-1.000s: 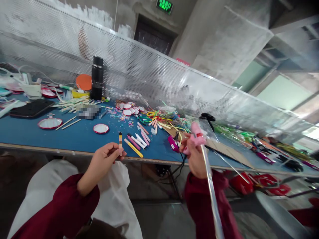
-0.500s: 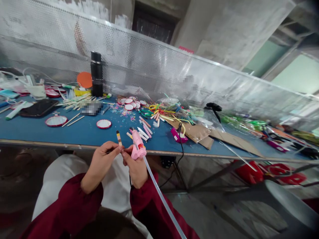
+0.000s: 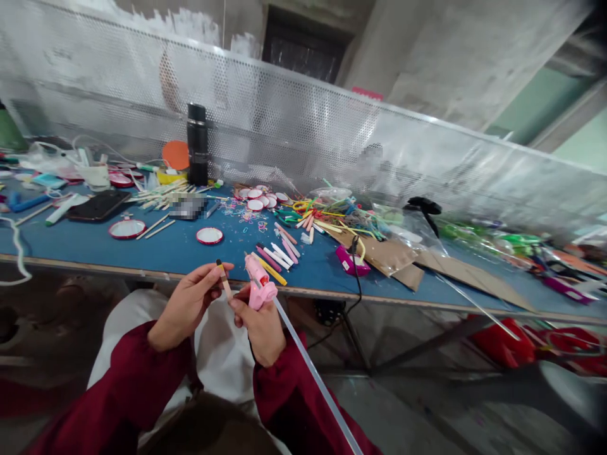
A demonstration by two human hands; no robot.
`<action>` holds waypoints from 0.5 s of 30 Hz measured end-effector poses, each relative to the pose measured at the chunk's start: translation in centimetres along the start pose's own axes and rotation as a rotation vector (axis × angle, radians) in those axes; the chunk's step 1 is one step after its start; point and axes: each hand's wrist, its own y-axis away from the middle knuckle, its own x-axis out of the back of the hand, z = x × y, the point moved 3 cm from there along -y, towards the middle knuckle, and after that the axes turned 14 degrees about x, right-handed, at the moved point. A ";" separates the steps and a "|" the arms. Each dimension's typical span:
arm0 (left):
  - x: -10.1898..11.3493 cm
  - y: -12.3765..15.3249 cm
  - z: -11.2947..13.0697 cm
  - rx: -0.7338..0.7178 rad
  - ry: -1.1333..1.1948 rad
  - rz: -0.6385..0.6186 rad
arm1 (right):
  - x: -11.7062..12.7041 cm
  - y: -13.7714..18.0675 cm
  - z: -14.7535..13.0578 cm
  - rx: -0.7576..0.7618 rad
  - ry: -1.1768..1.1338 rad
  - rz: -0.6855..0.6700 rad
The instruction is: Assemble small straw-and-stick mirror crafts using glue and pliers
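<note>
My left hand pinches a small banded stick near its dark upper end. The stick is slim, with black, yellow, brown and beige bands, and stands slightly tilted above the table's front edge. In my right hand is a pink hot glue gun, its nozzle pointing up and away. A long clear glue stick trails from its back. My right thumb and fingertips also meet the lower end of the banded stick. Just beyond the gun lie several yellow, white and pink sticks.
On the blue table are white discs with red rims, a black phone, a black bottle, wooden sticks, and a tangle of coloured stems. Cardboard and a magenta box lie to the right. A perforated metal screen stands behind.
The view has swung left, so the table's things appear farther right. My left fingers have shifted up the banded stick towards its dark end. The glue gun stays in my right hand.
</note>
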 end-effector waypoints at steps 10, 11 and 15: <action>1.2 -0.3 0.2 0.016 0.111 -0.046 | -1.2 -0.5 0.0 -0.101 -0.108 -0.074; 1.2 -0.3 0.5 0.005 0.131 -0.036 | -1.1 -0.5 0.0 -0.101 -0.106 -0.089; 1.3 0.0 1.5 -0.031 0.232 0.021 | -0.2 0.2 -0.8 -0.060 -0.116 -0.108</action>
